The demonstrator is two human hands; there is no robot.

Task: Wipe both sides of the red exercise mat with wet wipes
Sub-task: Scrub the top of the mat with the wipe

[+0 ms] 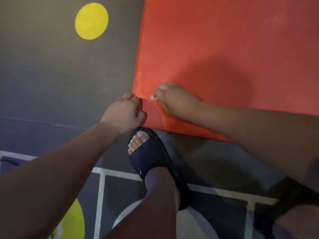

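Observation:
The red exercise mat [215,49] lies flat on the floor and fills the upper right of the view. My left hand [123,114] grips the mat's near left corner, fingers curled round its edge. Just to the right, my right hand [174,100] rests on the mat with its fingers curled down against the surface; a small white bit shows at its fingertips, too small to tell whether it is a wipe. The corner between the two hands looks slightly lifted or creased.
Grey floor [60,75] with yellow circles [91,21] lies left of the mat. My foot in a dark slide sandal [151,159] stands at the mat's near edge. White floor lines [101,195] run across the bottom.

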